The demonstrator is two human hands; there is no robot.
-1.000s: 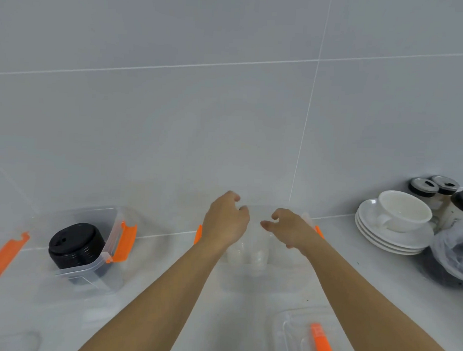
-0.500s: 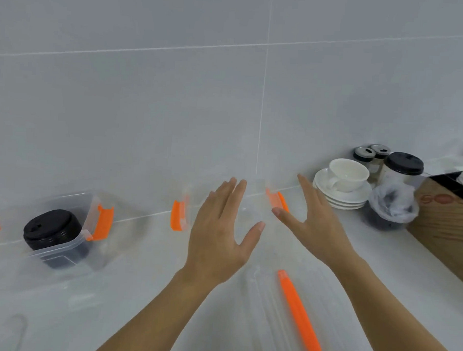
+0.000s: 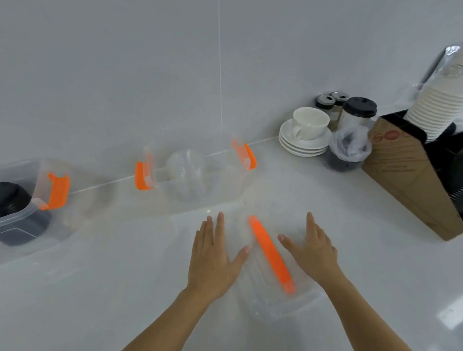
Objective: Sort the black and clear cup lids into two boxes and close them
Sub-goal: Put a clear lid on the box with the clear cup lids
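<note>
Table (image 3: 87, 288): white, glossy, meets grey tiled wall (image 3: 123, 64).
Clear lids (image 3: 185, 168): in the middle box (image 3: 219, 190) by the wall.
Black lids (image 3: 3, 202): in the left box (image 3: 34, 202).
Hands: left hand (image 3: 212, 256) and right hand (image 3: 310, 249) flat, fingers straight, empty, flanking the orange-handled box lid (image 3: 270, 252).

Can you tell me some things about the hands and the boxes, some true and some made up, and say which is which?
1. Both the left hand and the right hand are open. True.
2. The middle box is closed. False: it has no top on; a box lid with an orange strip lies on the counter between the hands.
3. The black lids are in the left box. True.
4. The white cup has tipped over. False: it stands upright on a stack of saucers.
</note>
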